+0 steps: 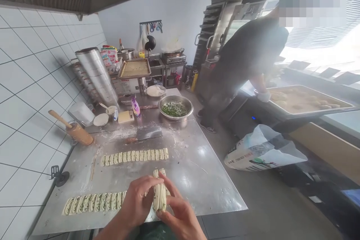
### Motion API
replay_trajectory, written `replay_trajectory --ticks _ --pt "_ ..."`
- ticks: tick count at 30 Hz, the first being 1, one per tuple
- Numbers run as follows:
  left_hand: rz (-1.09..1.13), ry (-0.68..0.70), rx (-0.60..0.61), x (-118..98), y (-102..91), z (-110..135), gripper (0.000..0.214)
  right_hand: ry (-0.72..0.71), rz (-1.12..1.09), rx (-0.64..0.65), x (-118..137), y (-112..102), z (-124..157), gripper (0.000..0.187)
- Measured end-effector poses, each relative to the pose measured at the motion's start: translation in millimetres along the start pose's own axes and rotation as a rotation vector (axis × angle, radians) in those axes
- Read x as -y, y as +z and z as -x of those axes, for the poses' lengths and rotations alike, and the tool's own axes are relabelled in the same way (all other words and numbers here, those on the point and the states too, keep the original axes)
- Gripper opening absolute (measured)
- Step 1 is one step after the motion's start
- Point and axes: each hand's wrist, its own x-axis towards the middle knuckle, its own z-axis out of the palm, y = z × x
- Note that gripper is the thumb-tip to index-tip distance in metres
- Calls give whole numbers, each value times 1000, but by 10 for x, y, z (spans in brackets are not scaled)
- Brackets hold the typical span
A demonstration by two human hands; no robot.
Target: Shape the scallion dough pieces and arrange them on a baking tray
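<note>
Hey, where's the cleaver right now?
In the head view, the cleaver lies on the steel table, between the steel bowl of chopped greens and the upper row of dough coils.

No writing can be read; the print on the sack (pixel 249 161) on the floor is too blurred and small.

The stacked dough slices (pixel 159 191) are cream-white with dark-green spiral streaks. The scallion filling (pixel 174 109) is deep green. The wall tiles (pixel 33 82) are white, in a dark-lined grid.
</note>
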Motion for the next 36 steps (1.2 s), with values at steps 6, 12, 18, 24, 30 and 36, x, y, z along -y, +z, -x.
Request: replay_trajectory --ticks 6,12,18,24,30,36 --pt "430 -397 114 -245 204 231 28 -131 15 -74 -155 71 4 26" --pt "872 -688 142 -318 28 384 31 -340 222 38 -144 -126 27 29" --pt "929 -707 -23 -221 -55 337 43 -400 437 383 -89 -413 -2 46" --pt "619 -483 160 -7 50 217 53 -157 174 239 -328 -304 -26 40" --pt "442 -581 40 1176 211 -165 46 430 -191 -415 -1226 -264 -159 44" --pt "61 -701 -15 2418 306 -739 47 834 -179 -811 -2140 -446 -132 25"
